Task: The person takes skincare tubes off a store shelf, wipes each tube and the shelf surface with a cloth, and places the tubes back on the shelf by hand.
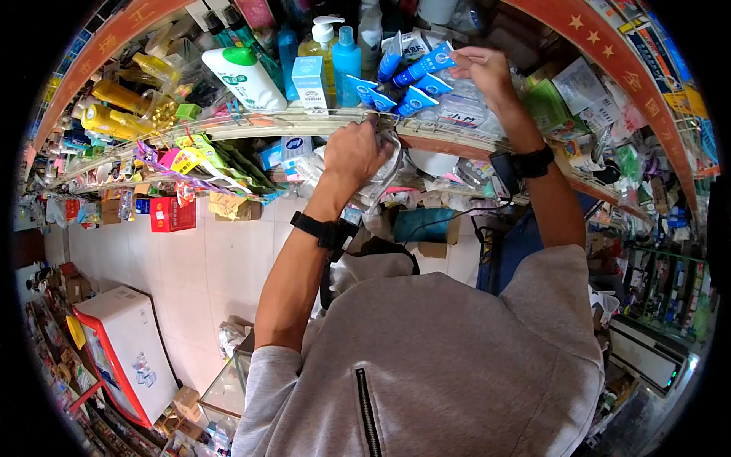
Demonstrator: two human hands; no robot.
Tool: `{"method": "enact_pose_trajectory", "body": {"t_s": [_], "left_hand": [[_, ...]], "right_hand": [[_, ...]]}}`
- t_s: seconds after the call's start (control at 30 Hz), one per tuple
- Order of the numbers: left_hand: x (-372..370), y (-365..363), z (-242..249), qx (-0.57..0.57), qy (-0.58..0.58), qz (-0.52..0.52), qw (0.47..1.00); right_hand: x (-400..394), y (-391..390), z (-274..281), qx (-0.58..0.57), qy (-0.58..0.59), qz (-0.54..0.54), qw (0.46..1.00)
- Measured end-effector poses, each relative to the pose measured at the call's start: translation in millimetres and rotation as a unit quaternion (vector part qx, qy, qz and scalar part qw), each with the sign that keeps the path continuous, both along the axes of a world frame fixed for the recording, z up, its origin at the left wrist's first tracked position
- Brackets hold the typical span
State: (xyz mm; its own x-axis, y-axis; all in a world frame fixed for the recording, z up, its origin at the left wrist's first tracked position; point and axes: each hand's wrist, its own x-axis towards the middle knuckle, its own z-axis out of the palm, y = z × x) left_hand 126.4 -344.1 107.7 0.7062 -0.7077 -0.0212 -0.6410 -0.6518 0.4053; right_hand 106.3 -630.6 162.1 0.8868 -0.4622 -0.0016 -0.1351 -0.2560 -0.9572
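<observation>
**Blue tube at right fingertips, crowded shelf, grip unconfirmed**

Slim blue plastic squeeze tube [422,67] sits tilted at the top right of a cluster of similar blue tubes [417,100], above the front edge of the shelf [449,143]. Right hand [487,70] is at its upper end, fingers partly curled, fingertips at the tip. Can't tell if the pinch is closed or just touching.

Left hand [356,156] is lower, at the shelf edge, mostly curled, back up, over a crumpled grey-white cloth [390,164]. Can't tell how firmly it has the cloth, if at all.

Left of the tubes: translucent blue bottle [347,70], then a small light-blue and white carton [310,80]. Further out, a white bottle with green cap [244,80] leans. Clear plastic packs [458,112] lie below the right hand.

Risks: the tubes fan out and overlap, so shifting one could drag or tip its neighbours over the edge. Tip-only contact could slip. Cloth could snag on the shelf edge; a sideways knock could topple the blue bottle or carton.

Hard to see: left finger pads, right thumb contact, lower tube ends, small print. Fisheye rim is stretched and cut off in black.
</observation>
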Motion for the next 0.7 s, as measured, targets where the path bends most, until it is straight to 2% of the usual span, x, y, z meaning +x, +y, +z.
{"method": "enact_pose_trajectory", "body": {"t_s": [0.13, 0.2, 0.3, 0.4, 0.53, 0.7], "left_hand": [[0, -1, -1, 0.007, -0.007, 0.006, 1.0], [-1, -1, -2, 0.007, -0.006, 0.005, 1.0], [1, 0, -6, 0.025, -0.028, 0.003, 0.999], [3, 0, -9, -0.01, -0.013, -0.005, 1.0], [3, 1, -8, 0.0, -0.019, -0.009, 1.0], [2, 0, -3, 0.023, -0.03, -0.008, 0.999]], "right_hand": [[-16, 16, 1, -0.035, -0.047, 0.017, 0.998], [-21, 26, 5, -0.132, -0.044, 0.006, 0.99], [-25, 37, 11, -0.185, -0.056, 0.017, 0.981], [-27, 40, 19, -0.22, -0.061, 0.033, 0.973], [-19, 33, 23, -0.233, -0.036, 0.042, 0.971], [-9, 28, 32, -0.176, -0.004, 0.062, 0.982]]}}
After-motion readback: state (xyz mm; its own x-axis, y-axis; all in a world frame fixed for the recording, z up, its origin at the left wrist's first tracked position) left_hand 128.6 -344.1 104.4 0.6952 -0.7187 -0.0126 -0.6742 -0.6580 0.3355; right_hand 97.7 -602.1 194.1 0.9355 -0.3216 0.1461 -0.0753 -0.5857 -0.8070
